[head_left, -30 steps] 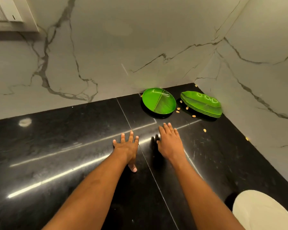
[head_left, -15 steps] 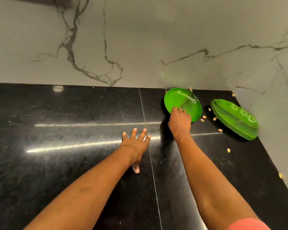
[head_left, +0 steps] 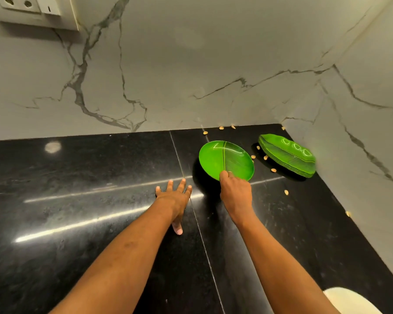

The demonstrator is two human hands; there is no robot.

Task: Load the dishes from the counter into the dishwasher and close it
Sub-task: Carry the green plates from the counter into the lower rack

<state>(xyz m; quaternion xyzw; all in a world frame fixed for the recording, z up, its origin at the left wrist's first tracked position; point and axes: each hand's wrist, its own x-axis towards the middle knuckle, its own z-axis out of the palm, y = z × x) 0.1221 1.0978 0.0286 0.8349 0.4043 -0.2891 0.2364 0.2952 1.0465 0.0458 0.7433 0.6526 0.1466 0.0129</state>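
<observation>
Pinching the round green plate at its rim with right hand, fingers curled (leaf plates piled beside). Resting left hand flat on black surface, fingers spread.

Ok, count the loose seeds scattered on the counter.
10 seeds visible: three along the back wall, one in the corner, four between the round plate and the leaf-plate stack, two nearer, toward the side wall. More may hide under the dishes.
</observation>
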